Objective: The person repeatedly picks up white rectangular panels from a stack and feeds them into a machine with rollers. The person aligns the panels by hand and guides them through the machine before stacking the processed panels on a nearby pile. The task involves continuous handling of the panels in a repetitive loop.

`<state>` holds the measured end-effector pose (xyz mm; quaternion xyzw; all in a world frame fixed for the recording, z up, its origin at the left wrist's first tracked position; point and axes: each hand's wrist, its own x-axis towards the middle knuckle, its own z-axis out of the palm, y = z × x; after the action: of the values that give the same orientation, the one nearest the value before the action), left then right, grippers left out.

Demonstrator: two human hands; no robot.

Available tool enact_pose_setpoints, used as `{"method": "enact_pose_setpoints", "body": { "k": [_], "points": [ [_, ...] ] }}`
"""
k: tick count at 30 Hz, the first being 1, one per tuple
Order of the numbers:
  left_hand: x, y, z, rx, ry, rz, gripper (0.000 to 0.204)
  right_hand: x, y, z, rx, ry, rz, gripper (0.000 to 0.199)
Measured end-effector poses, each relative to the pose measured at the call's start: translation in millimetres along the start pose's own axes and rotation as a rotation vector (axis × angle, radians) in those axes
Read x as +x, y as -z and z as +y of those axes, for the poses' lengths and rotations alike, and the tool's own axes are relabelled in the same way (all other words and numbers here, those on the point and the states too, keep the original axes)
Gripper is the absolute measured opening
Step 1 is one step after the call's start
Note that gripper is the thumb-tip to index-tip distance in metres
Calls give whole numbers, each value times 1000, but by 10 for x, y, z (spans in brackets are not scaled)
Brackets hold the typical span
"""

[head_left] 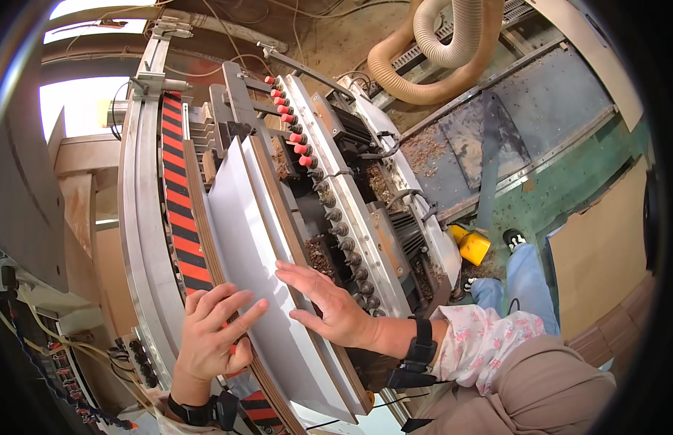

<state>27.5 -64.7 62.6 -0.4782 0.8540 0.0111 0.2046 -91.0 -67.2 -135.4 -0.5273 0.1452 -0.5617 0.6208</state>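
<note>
Left hand (213,333): open, fingers flat on the white laminated wooden panel (260,261).
Right hand (325,301): open, palm pressing the panel.
Risk: fingers could stray toward the chip-strewn drill heads (318,250).

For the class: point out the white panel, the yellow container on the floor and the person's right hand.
white panel (253,239): head view, middle of its flat face.
yellow container (474,246): head view, its side.
right hand (329,301): head view, back of the hand.
</note>
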Motion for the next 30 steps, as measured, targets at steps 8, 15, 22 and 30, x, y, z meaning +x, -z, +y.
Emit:
{"method": "enact_pose_setpoints", "body": {
  "k": [8,15,22,30],
  "points": [
    [98,-41,41,47,-50,-103,50,-25,-198,3,-51,-50,100,83],
    [23,-58,-37,-35,-35,-68,37,-281,98,-119,-366,-124,98,63],
    [104,-156,-15,-24,-67,-52,33,-464,125,-146,-480,-79,-124,54],
    [70,-184,32,-56,-42,-46,42,-515,52,-175,-368,-93,-73,55]
  ]
}}
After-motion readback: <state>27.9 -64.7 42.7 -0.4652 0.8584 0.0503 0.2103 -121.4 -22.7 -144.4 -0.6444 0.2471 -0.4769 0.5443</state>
